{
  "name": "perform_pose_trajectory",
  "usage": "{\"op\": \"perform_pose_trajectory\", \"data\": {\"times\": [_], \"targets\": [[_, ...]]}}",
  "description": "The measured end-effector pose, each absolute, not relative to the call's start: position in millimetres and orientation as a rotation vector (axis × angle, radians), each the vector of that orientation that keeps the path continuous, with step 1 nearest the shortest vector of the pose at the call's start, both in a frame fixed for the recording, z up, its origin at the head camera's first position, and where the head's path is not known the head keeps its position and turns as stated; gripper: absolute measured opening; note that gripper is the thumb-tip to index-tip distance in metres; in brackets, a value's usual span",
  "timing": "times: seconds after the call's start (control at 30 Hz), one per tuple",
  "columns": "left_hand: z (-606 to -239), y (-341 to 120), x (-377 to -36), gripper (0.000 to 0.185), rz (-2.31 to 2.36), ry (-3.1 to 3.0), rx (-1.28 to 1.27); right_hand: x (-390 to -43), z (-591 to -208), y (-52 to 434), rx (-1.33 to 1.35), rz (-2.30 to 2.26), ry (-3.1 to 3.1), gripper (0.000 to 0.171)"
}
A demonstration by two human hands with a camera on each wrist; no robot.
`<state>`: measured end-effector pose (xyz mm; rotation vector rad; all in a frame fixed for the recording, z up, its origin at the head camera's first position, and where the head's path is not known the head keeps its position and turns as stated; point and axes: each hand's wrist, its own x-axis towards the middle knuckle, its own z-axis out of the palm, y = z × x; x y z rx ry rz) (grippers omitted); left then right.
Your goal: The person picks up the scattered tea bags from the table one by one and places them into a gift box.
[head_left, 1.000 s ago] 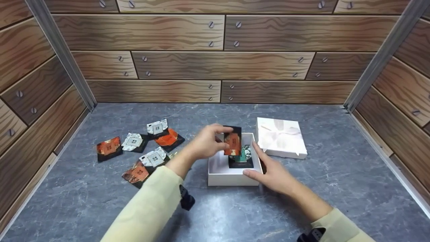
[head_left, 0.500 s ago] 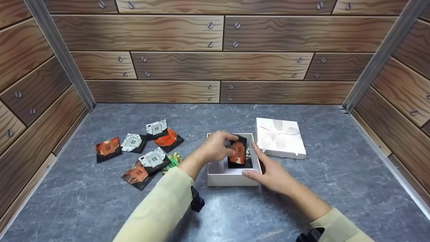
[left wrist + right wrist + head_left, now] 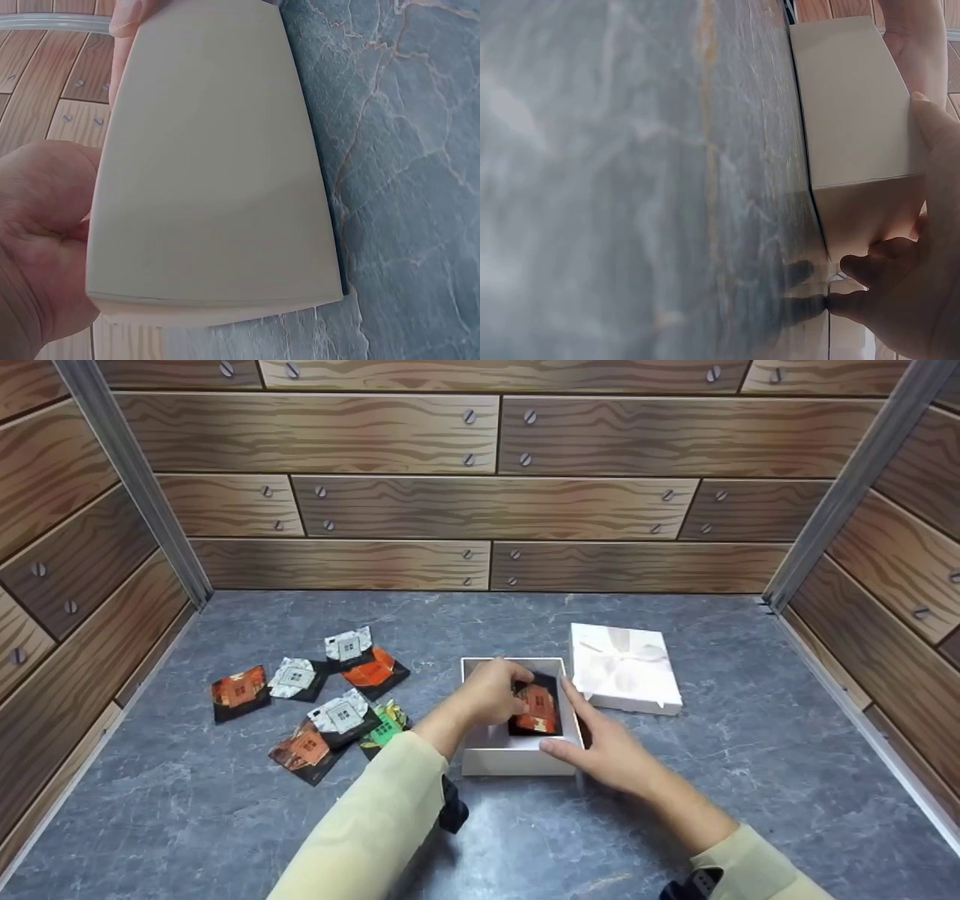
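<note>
An open white box [image 3: 516, 762] stands on the grey marble-look table [image 3: 225, 817]. My left hand [image 3: 504, 695] reaches into it and pinches an orange-and-black card [image 3: 541, 709], which lies low inside on other cards. My right hand [image 3: 577, 731] clasps the box's front right corner, thumb on the front rim and fingers along the right wall. In the left wrist view only the box's outer wall [image 3: 210, 172] and my left hand [image 3: 37, 247] show. The right wrist view has the box [image 3: 855, 120] with my right hand [image 3: 900, 300] against it.
The white lid [image 3: 625, 667] with a ribbon print lies just right of the box. Several cards, orange, white and green on black [image 3: 341, 714], are scattered on the table to the left. Wood-panel walls [image 3: 487, 510] close in the back and both sides.
My left hand has lowered the orange card from above the box down into it, covering the green card there. The right hand has stayed on the box's corner.
</note>
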<state>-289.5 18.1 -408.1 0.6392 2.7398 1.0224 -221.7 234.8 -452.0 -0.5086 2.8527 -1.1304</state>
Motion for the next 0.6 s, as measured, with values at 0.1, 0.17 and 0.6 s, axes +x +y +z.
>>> {"op": "perform_pose_trajectory", "data": {"times": [0.1, 0.17, 0.6], "targets": [[-409.0, 19.6, -290.1, 0.047, 1.009, 2.75, 0.609, -221.8, -452.3, 234.8, -0.511, -1.137, 2.853, 0.1], [-409.7, 20.3, -290.6, 0.047, 0.995, 2.762, 0.596, -222.0, -452.7, 234.7, -0.511, -1.137, 2.855, 0.1], [-409.0, 21.0, -291.1, 0.049, 0.87, 2.813, 0.594, -222.2, -453.3, 234.9, -0.531, -1.154, 2.851, 0.101]]}}
